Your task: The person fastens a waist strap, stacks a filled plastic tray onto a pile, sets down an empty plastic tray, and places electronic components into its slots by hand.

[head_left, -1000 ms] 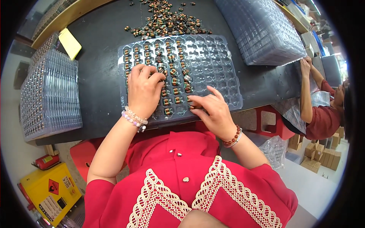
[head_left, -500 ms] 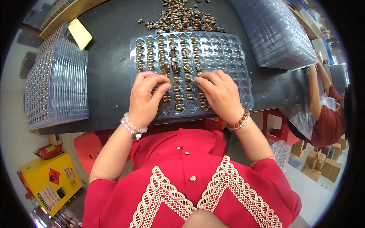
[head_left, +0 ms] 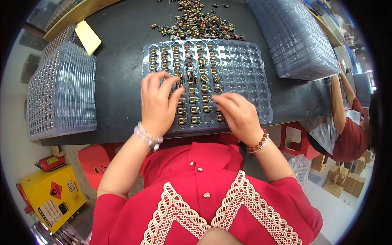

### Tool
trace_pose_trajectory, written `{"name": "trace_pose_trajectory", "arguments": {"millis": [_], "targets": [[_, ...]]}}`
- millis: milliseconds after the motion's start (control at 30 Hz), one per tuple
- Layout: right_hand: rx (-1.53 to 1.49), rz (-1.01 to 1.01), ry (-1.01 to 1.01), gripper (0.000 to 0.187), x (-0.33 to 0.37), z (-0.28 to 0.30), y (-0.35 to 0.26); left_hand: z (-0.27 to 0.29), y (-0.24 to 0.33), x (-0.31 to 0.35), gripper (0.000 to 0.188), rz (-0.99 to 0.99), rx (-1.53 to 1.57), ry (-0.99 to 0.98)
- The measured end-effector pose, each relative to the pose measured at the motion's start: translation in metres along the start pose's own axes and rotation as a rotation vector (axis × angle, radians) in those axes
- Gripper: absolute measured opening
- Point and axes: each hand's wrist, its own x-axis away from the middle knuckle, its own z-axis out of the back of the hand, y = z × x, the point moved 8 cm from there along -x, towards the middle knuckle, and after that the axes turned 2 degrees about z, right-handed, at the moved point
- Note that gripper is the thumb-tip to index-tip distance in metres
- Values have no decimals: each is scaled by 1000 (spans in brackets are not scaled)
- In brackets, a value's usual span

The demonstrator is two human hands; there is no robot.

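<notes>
Your left hand (head_left: 157, 102) lies flat, palm down, on the near left part of the clear plastic tray (head_left: 249, 69). The fingers are spread, the grip is wide and closed on nothing, and the fingertips touch the small copper-wound coils (head_left: 195, 109) in the tray pockets. Your right hand (head_left: 239, 114) rests just right of it on the tray's near edge, fingers pointing left toward the same coils. Its grip is loose, and I cannot tell if it pinches a coil.

The tray sits on the dark table (head_left: 122, 61) right under both hands. Pockets left and centre are filled, pockets right of your right hand are bare. Beyond the tray, past your fingertips, is a loose pile of coils (head_left: 200, 22).

Far left of your left hand is a stack of clear trays (head_left: 61, 94), with a yellow flat rectangular pad (head_left: 88, 36) beyond it. Far right of your right hand is another stack of clear trays (head_left: 294, 41).

Below the table, left of your left elbow, is a yellow box (head_left: 51, 196) with a red diamond label and a white rectangular label on its face, and a small red canister (head_left: 49, 162) above it. To your right a second person's arm (head_left: 339, 106) reaches to the table edge. Brown cartons (head_left: 345, 185) are on the floor near them.
</notes>
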Motion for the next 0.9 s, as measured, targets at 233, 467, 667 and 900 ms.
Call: {"name": "trace_pose_trajectory", "arguments": {"millis": [233,467,667,900], "targets": [[-158,66,-62,23,18,-13,-11,-12,3,-10,13,-125,-102,-34],[-110,100,-206,25,14,-23,-14,26,-16,16,9,71,194,-62],[34,128,-366,29,7,-30,-28,16,-8,41,14,-122,84,-265],[11,-34,-409,28,8,-25,-21,25,-18,32,14,-141,3,-67]]}}
